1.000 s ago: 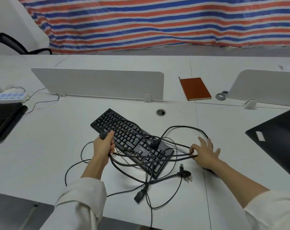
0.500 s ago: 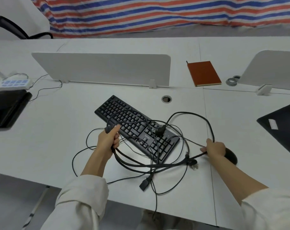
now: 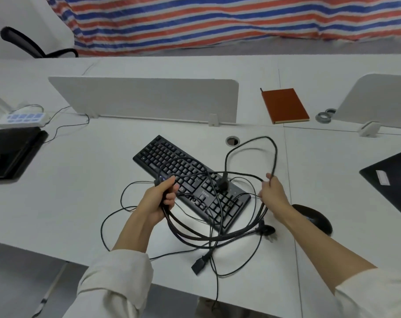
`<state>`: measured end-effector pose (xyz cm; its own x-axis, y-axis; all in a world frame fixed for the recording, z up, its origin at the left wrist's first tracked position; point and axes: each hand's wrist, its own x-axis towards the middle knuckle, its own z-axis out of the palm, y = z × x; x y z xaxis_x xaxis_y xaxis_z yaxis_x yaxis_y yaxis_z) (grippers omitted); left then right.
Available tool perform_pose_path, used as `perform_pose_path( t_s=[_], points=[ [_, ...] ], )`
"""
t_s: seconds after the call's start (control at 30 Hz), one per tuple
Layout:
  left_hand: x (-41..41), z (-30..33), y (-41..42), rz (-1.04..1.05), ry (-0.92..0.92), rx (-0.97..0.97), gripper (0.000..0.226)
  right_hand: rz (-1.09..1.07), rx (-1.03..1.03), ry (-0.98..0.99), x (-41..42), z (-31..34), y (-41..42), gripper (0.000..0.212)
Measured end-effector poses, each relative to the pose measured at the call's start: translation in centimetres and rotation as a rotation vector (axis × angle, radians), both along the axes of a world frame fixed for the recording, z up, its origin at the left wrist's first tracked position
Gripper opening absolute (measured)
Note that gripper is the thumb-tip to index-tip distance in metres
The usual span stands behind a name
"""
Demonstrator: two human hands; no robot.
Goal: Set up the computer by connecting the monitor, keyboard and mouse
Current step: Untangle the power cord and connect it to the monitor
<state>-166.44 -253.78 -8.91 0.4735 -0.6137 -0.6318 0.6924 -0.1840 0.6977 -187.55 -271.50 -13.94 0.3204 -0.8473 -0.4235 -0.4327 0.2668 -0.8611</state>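
Nearest, a black cable plug (image 3: 197, 267) lies loose on the white surface (image 3: 69, 203) close to its front edge, trailing from a tangle of black cables (image 3: 218, 235). The left hand (image 3: 157, 200) grips a bundle of these cables, fingers curled round it, with a connector poking up beside the thumb. The right hand (image 3: 273, 193) pinches a single cable loop (image 3: 252, 152) lifted off the surface, fingers closed on it. Just beside the right forearm sits the black mouse (image 3: 314, 218). Under the tangle the black keyboard (image 3: 190, 180) lies at an angle, cables draped across its keys. Beyond it is a cable hole (image 3: 233, 141) in the surface, then a white divider panel (image 3: 144, 99). A dark flat slab (image 3: 392, 182) at the right edge may be the monitor lying down; I cannot tell. Judging by the loose plugs, nothing looks connected yet: the cables need sorting, and every connection is left to do
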Motion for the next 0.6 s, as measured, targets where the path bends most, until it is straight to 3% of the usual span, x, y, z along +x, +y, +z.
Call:
perform_pose_path(
  t_s=[0.1, 0.2, 0.37, 0.47, 0.6],
  points=[
    [-0.7, 1.4, -2.0, 0.037, 0.115, -0.067, 0.024, 0.345, -0.364, 0.162, 0.8, 3.8, 0.7, 0.053],
    [-2.0, 2.5, -4.2, -0.011, 0.119, -0.084, 0.032, 0.614, -0.594, 0.289, 1.3, 6.2, 1.9, 0.061],
    [-3.6, 3.1, -5.9, -0.164, 0.128, -0.011, 0.060, 0.823, -0.845, 0.488, 1.9, 6.3, 4.1, 0.068],
    [-3.4, 3.0, -6.2, -0.161, 0.223, -0.057, 0.059, 0.893, -0.919, 0.421, 2.4, 5.7, 4.9, 0.068],
    [-2.7, 2.8, -6.1, -0.056, 0.336, -0.115, 0.043, 0.882, -0.946, 0.153, 2.1, 5.2, 5.2, 0.069]
  ],
)
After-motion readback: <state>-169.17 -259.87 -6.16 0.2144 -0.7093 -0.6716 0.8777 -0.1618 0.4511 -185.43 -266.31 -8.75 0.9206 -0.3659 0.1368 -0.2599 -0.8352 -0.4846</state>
